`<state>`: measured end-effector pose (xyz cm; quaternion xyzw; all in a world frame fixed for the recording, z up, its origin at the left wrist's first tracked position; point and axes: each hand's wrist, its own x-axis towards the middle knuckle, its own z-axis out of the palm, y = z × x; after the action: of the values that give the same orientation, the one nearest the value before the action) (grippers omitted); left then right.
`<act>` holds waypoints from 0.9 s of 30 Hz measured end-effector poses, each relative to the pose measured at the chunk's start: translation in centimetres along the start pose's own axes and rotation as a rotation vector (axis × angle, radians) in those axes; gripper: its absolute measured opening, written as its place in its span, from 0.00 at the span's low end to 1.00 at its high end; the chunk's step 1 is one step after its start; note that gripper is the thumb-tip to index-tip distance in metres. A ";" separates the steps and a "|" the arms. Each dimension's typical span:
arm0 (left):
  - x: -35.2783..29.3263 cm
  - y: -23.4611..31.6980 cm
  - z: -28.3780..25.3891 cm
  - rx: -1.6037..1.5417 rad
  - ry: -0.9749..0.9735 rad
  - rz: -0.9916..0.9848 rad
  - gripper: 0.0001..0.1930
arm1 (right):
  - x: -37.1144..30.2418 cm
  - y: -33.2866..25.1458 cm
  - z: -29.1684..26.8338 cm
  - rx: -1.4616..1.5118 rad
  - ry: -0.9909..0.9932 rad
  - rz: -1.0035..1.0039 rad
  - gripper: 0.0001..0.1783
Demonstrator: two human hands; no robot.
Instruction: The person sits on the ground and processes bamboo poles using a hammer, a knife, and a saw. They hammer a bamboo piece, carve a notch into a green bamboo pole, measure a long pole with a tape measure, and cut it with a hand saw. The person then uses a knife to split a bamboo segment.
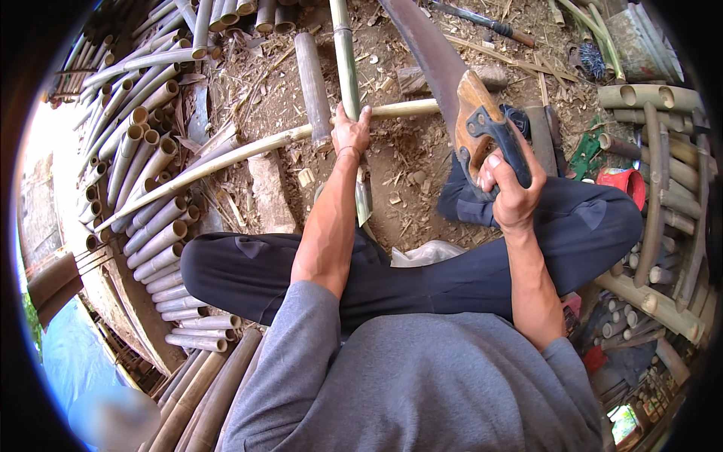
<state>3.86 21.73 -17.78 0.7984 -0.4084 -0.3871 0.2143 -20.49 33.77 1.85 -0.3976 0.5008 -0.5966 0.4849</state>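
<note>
My left hand [351, 135] is closed round a green bamboo pole [344, 56] in front of me. The pole's lower end [364, 202] points toward my lap and looks cut at a slant. A thinner, pale bamboo pole [226, 160] runs crosswise under it, near my left hand. Just left of the hand lies a shorter, greyish bamboo piece [310, 83]. In my right hand [516, 184], above my bent right leg, is the handle of a handsaw [482, 113]. Its wide blade slants up and away to the left, apart from the green pole; the blade's tip is cut off by the frame.
Cut bamboo tubes [154, 241] are stacked along my left; more bamboo [670, 169] lies at the right. A tool with a wooden handle [516, 34] lies on the chip-strewn ground [407, 173] ahead. A red container [623, 184] is beyond my right knee.
</note>
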 end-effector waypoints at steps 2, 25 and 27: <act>0.6 -0.6 0.0 -0.010 -0.014 -0.015 0.39 | -0.2 -0.3 0.6 0.025 -0.007 -0.017 0.28; -1.8 3.4 -1.1 -0.076 0.164 -0.155 0.34 | 0.8 -0.2 -1.1 -0.450 -0.165 -0.020 0.32; -1.8 3.2 -1.2 -0.083 0.161 -0.207 0.31 | 1.9 0.7 -0.6 -0.480 -0.238 0.007 0.33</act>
<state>2.63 21.40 -14.16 0.8551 -0.2893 -0.3584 0.2379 -21.32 32.03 0.99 -0.5668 0.5690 -0.4080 0.4341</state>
